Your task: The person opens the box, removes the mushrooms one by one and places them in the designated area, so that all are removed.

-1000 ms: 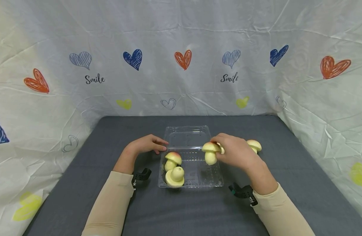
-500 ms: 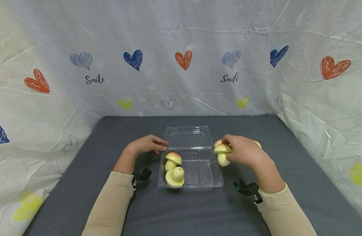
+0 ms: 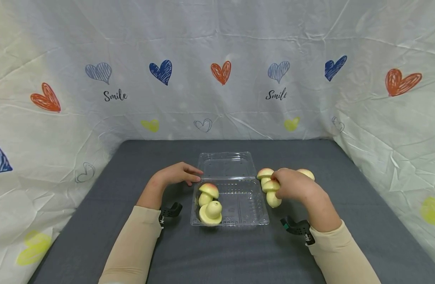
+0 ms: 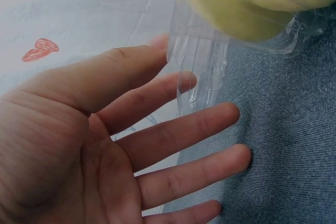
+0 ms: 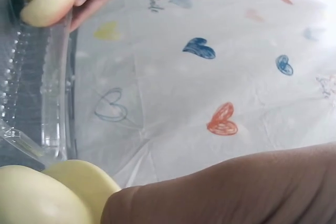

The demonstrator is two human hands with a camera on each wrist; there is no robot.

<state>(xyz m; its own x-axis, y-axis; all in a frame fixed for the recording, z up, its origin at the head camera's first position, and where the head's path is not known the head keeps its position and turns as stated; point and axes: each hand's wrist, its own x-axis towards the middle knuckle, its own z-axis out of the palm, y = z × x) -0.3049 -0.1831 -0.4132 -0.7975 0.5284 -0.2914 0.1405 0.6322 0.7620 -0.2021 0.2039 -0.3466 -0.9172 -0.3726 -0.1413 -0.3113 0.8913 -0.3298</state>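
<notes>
A clear plastic clamshell box (image 3: 235,205) lies with its lid (image 3: 226,165) folded back. Two pale yellow toy mushrooms with reddish caps sit in its left part: one mushroom (image 3: 208,193) is upright, and another mushroom (image 3: 211,213) rests cap down. My left hand (image 3: 178,173) is at the box's back left corner, its fingers mostly straight; in the left wrist view the thumb (image 4: 121,72) touches the clear wall. Just right of the box, my right hand (image 3: 297,185) holds a toy mushroom (image 3: 272,193) by its side; some fingertips are hidden.
Behind the held one stands another toy mushroom (image 3: 265,173), and one more mushroom (image 3: 306,173) shows past my right hand. Dark grey cloth (image 3: 224,252) covers the table. A white sheet with printed hearts (image 3: 221,73) hangs around the back and sides.
My right hand has moved the held mushroom from above the box's right part to the right and then slightly nearer, uncovering the mushroom behind it. The left hand stays in place.
</notes>
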